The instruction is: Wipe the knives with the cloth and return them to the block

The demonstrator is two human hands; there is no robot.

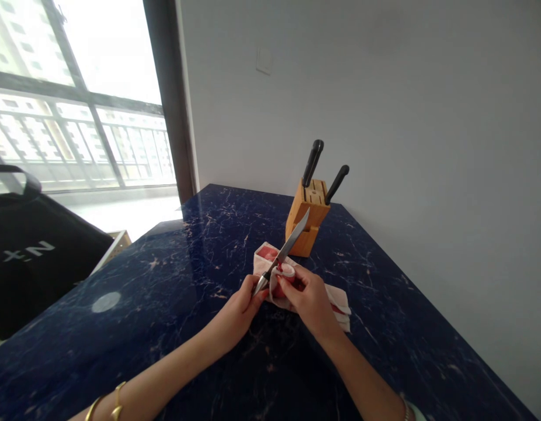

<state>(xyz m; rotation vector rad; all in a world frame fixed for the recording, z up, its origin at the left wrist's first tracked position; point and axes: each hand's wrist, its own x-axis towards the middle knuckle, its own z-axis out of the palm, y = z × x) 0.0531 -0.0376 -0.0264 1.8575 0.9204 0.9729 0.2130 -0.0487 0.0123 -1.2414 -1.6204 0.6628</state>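
My left hand (pixel 246 301) is closed around the handle of a kitchen knife (pixel 293 237), whose blade tilts up and away to the right. In my right hand (pixel 309 297) is a bunched part of a pink and white cloth (pixel 284 279), pressed near the base of the blade by the handle. More of the cloth spreads on the dark table beneath both hands. Just beyond the blade tip stands a wooden knife block (pixel 308 210) with two black-handled knives (pixel 313 162) in its slots.
The table top (pixel 187 298) is dark blue with a marbled pattern, and a pale round spot (pixel 106 302) lies at its left. A black bag (pixel 38 251) is beside the left edge. Behind rise a pale wall (pixel 384 117) and a window (pixel 82 99).
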